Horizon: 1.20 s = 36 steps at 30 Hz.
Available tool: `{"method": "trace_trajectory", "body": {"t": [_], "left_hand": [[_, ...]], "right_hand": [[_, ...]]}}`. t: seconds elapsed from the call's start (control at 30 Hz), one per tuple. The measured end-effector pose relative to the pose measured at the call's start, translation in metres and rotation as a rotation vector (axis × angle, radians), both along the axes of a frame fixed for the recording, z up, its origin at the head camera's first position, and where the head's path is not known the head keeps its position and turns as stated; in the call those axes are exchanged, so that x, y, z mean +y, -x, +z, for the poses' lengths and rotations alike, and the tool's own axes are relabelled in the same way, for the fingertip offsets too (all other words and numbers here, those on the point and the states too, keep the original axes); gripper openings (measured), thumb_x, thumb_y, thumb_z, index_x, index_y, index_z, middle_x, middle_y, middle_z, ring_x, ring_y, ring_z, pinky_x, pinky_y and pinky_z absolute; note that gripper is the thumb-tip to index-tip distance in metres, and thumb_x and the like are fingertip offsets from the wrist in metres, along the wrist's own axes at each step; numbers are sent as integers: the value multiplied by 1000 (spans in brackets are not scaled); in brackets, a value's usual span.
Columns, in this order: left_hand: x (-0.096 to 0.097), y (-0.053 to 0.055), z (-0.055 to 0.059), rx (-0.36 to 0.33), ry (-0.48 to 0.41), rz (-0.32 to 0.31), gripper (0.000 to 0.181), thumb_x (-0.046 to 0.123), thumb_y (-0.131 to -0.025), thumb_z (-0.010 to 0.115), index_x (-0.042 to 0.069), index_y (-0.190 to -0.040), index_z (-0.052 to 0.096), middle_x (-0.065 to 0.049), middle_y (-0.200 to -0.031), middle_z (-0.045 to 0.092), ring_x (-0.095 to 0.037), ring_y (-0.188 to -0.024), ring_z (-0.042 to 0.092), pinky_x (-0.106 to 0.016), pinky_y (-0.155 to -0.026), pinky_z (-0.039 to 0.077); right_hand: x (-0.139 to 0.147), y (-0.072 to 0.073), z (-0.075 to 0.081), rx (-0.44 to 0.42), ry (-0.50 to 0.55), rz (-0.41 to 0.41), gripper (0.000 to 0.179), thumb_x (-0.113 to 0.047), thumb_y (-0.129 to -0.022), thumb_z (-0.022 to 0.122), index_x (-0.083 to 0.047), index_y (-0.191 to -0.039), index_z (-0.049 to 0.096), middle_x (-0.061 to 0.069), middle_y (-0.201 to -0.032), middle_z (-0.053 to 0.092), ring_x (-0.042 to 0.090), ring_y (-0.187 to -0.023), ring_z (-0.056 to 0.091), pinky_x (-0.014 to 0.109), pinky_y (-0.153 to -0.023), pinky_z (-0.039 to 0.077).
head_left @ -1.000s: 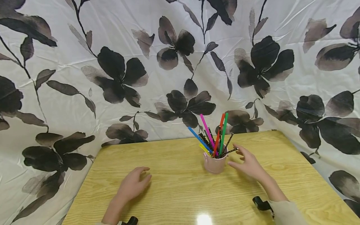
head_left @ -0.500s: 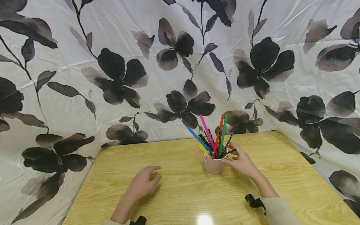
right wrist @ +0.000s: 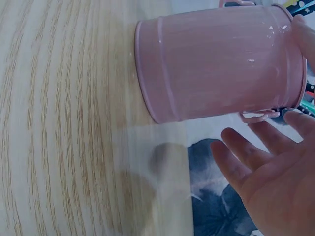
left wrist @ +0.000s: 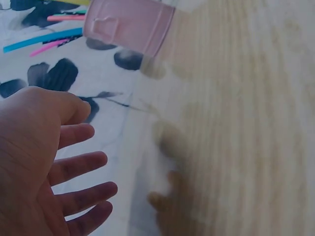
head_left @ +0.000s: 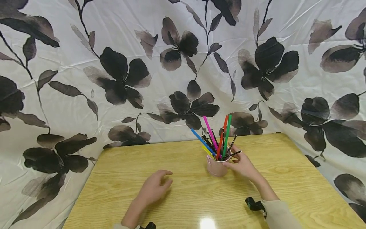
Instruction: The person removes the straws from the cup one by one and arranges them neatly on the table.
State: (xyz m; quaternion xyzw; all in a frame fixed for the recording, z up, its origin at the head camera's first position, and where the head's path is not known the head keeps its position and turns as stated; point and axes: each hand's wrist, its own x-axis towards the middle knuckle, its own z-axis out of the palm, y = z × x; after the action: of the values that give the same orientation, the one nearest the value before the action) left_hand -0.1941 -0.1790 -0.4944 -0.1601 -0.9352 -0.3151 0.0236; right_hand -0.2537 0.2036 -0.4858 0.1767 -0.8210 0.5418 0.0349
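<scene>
A small pink bucket [head_left: 216, 168] with little side handles stands upright on the table. Coloured tube-like sticks in blue, pink, red, green and yellow lean in it, along with thin black sticks [head_left: 232, 143] spotted white. My right hand [head_left: 243, 165] is at the bucket's right side, thumb at the rim. In the right wrist view its spread, relaxed fingers [right wrist: 236, 152] lie beside one handle [right wrist: 260, 116]; firm contact cannot be told. My left hand [head_left: 154, 187] hovers left of the bucket, holding nothing, fingers loosely bent and apart from it.
A light wood-grain table [head_left: 183, 197] spans the lower view. White cloth with dark flowers [head_left: 183, 76] hangs behind and at both sides. Dark wrist cameras [head_left: 254, 204] sit on both wrists.
My right hand has moved left from beside the bucket until its thumb reached the rim. My left hand has shifted right, nearer the bucket. The bucket has stayed in place.
</scene>
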Motion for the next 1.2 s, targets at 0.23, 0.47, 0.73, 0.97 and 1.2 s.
{"method": "trace_trajectory", "body": {"t": [0.23, 0.47, 0.73, 0.97, 1.2], "left_hand": [[6, -1, -11, -26, -53, -56, 32, 29, -97, 61, 14, -125, 64, -1, -126, 60, -24, -119, 54, -46, -96, 46], [17, 1, -14, -67, -153, -90, 31, 27, -98, 59, 12, -126, 63, 0, -124, 60, -25, -114, 56, -45, -93, 47], [32, 1, -13, -93, -272, -103, 29, 23, -99, 58, 10, -125, 63, 1, -122, 61, -24, -110, 57, -44, -87, 50], [49, 7, -9, -82, -341, -122, 27, 23, -99, 58, 13, -123, 64, 1, -120, 63, -20, -105, 59, -37, -83, 51], [67, 18, 11, -25, -371, -135, 25, 29, -97, 61, 22, -121, 65, 6, -118, 64, -16, -102, 61, -36, -82, 50]], "right_hand": [[-7, 2, -2, 25, 112, 72, 74, -7, -87, 72, -7, -150, 33, 25, -134, 50, 43, -114, 55, 55, -93, 46], [-12, 6, -7, 13, 147, 75, 68, -7, -91, 67, -8, -150, 33, 24, -138, 47, 38, -117, 51, 48, -95, 44], [-17, 2, -16, 36, 221, 67, 68, -4, -92, 65, -6, -151, 30, 26, -140, 45, 36, -117, 52, 27, -92, 46], [-19, -2, -19, 60, 243, 62, 66, 1, -91, 64, -1, -149, 31, 29, -132, 50, 29, -108, 58, 25, -85, 49], [-20, 1, -14, 75, 235, 55, 67, 1, -91, 64, 1, -149, 30, 30, -135, 47, 37, -111, 55, 25, -86, 48]]}}
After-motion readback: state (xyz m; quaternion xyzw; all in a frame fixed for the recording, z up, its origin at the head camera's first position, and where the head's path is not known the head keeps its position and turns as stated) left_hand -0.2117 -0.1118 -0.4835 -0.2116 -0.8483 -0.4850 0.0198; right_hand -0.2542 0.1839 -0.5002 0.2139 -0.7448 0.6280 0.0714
